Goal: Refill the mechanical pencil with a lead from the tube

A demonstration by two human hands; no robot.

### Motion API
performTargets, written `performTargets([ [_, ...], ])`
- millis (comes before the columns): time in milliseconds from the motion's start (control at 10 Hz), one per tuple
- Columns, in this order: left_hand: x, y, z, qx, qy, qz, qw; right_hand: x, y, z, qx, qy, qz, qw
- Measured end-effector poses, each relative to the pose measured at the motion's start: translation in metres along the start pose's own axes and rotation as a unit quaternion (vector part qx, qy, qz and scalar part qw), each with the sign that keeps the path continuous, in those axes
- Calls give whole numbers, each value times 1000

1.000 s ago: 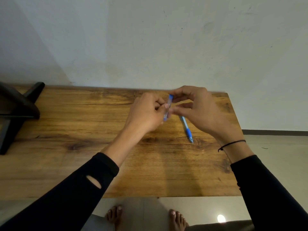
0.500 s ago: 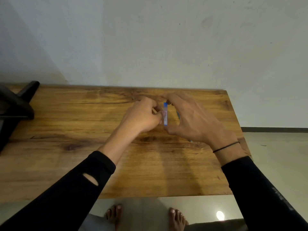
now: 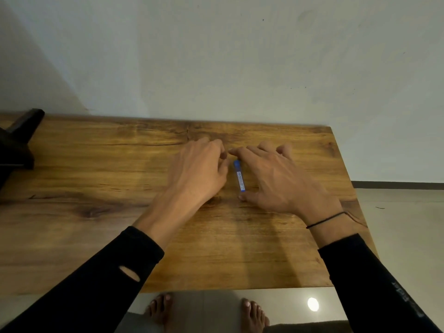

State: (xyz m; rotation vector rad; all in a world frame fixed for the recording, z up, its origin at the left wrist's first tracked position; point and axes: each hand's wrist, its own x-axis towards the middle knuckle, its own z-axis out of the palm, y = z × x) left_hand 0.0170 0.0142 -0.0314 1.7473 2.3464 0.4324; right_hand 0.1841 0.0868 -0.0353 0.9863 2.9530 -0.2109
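A black stand (image 3: pixel 16 145) is sitting at the table's (image 3: pixel 96 212) left edge. The left hand (image 3: pixel 199 174) is curling loosely, holding nothing visible. The lead tube (image 3: pixel 239 176) is lying flat near the table's far edge, between the hands. The right hand (image 3: pixel 281 181) is spreading open, thumb touching the tube's near end.

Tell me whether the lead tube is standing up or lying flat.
Lying flat. The lead tube rests lengthwise on the wooden table, between both hands, blue cap pointing away from the person.
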Motion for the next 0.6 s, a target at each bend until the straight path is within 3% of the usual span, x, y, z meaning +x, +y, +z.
performTargets([
  [200, -7, -10, 12, -8, 55, 0, 998, 0, -3, 9, 5, 9, 16, 1000],
  [400, -14, -19, 25, 10, 50, 4, 999, 4, -6, 7, 31, 27, 28, 999],
  [600, -27, -19, 20, -17, -37, -30, 999, 10, -24, -8, 38, 9, 88, 995],
])
